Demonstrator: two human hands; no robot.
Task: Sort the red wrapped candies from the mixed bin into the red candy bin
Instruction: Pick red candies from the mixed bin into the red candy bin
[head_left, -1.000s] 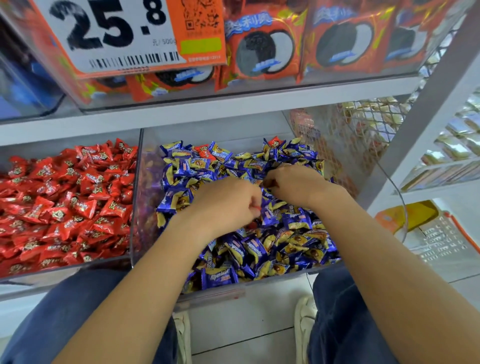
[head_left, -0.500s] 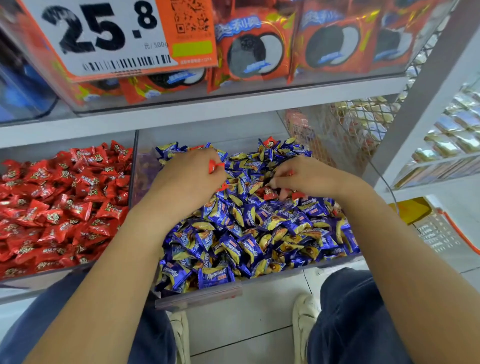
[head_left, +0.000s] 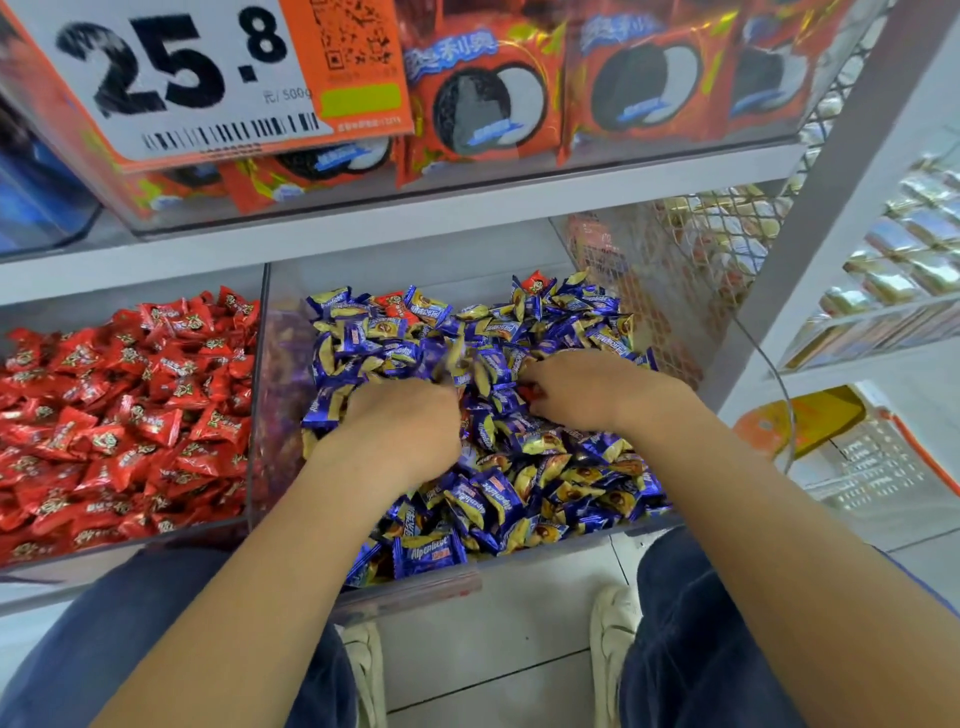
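Red wrapped candies (head_left: 397, 306) show in only a few spots in the mixed bin (head_left: 415, 597): one lies at the far left of the heap, another (head_left: 535, 283) at the far edge toward the right, and a scrap of red wrapper (head_left: 530, 392) peeks out at the fingertips of the right hand (head_left: 587, 389). Each is a small glossy red pillow pack with a pale round emblem, plain against the mass of blue-and-yellow candies (head_left: 488, 499) that fills this clear bin. The red candy bin (head_left: 258, 415) stands just beside it on the left, sharing a clear wall, and is piled with the same red packs.

Both hands lie palm down in the middle of the mixed heap, forearms reaching in from the near side. The left hand (head_left: 410, 421) has its fingers curled down into the blue wrappers; its grip is hidden, so I cannot tell whether it holds anything. The right hand's fingers are bent toward the left hand, tips touching the red scrap, but whether they pinch it is not clear.

A price card (head_left: 208, 78) reading 25.8 hangs on the shelf above.
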